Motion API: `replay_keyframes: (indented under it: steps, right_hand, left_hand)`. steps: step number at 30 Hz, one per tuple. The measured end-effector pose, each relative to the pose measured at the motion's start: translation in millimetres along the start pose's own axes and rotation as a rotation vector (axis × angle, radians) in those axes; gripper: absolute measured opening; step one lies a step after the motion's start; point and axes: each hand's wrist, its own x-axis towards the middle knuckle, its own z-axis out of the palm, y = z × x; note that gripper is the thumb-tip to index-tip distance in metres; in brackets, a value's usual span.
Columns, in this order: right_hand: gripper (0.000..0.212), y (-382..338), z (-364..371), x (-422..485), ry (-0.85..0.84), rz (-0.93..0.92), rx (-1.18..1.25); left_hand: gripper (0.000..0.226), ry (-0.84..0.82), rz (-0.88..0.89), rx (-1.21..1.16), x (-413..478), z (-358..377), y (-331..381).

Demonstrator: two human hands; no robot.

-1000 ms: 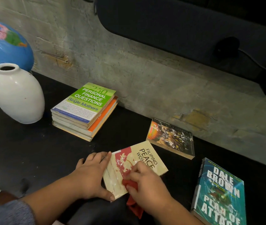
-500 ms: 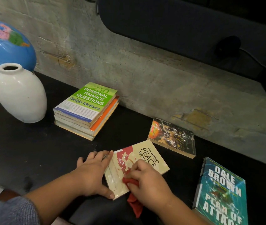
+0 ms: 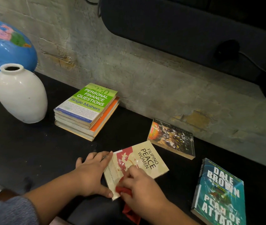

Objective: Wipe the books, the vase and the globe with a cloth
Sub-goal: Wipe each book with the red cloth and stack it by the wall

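Left hand [image 3: 91, 174] flat, pinning cream book [image 3: 146, 161] at its left edge. Right hand [image 3: 138, 190] grips red cloth [image 3: 122, 190] on near corner; book's long axis runs away rightward

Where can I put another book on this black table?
Biggest bare patch: black tabletop in front of the white ceramic vase and green-topped book stack, left of the left hand. Smaller gap: between that stack and the dark paperback. Crowded around the cream book, right hand, red cloth and teal book.
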Motion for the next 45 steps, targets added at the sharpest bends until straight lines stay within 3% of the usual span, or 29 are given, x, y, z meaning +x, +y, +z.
replay_keyframes:
  steps: [2,7,12,17,22,26,32,37,42,45]
  right_hand:
    - [0.027,0,0,3,0.013,-0.019,0.015]
    - [0.027,32,-7,8,0.177,0.224,0.035]
    - [0.027,38,-12,0,0.018,0.107,0.042]
    - [0.023,55,-23,20,0.167,0.29,0.009]
    - [0.025,48,-22,19,-0.003,0.137,0.016]
    - [0.022,61,-33,33,0.146,0.311,0.006]
    - [0.025,53,-28,29,-0.01,0.155,-0.013]
    - [0.024,62,-32,44,0.195,0.341,-0.043]
    - [0.028,55,-29,41,0.001,0.169,-0.008]
    - [0.025,65,-35,49,0.124,0.305,-0.006]
  left_hand:
    - [0.128,0.0,0.0,0.004,0,0,0]
    - [0.125,-0.022,0.004,-0.025,-2,-2,0]
    - [0.124,-0.035,0.005,-0.028,-2,-4,1]
    - [0.122,-0.041,0.005,-0.029,-2,-5,2]
    - [0.123,-0.048,-0.002,-0.034,-1,-5,2]
    - [0.122,-0.039,-0.006,-0.042,-2,-5,4]
    - [0.121,-0.033,-0.003,-0.051,-2,-5,3]
    - [0.121,-0.037,-0.008,-0.054,-2,-5,4]
    - [0.121,-0.041,-0.01,-0.051,-3,-6,4]
    - [0.121,-0.039,-0.01,-0.05,-3,-5,5]
